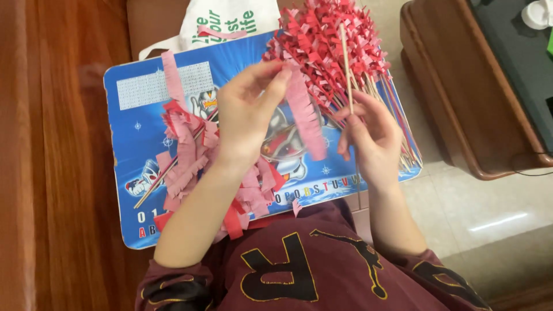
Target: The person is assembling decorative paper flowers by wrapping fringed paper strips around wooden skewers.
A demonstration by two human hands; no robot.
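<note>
Fringed paper strip (pixel 305 118) between hands (pixel 311 115)

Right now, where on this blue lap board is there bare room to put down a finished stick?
The blue board is bare along its left edge and top left corner, beside the loose fringed paper strips. A small patch shows at the lower middle edge, between both wrists. The right side is crowded by the wrapped stick bundle, and the left hand and right hand cover the middle.

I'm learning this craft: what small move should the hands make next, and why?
Probably bring the fringed pink paper strip across to the thin wooden stick: the left hand pinches the strip's top, the right hand holds the stick upright, and they look apart.
</note>
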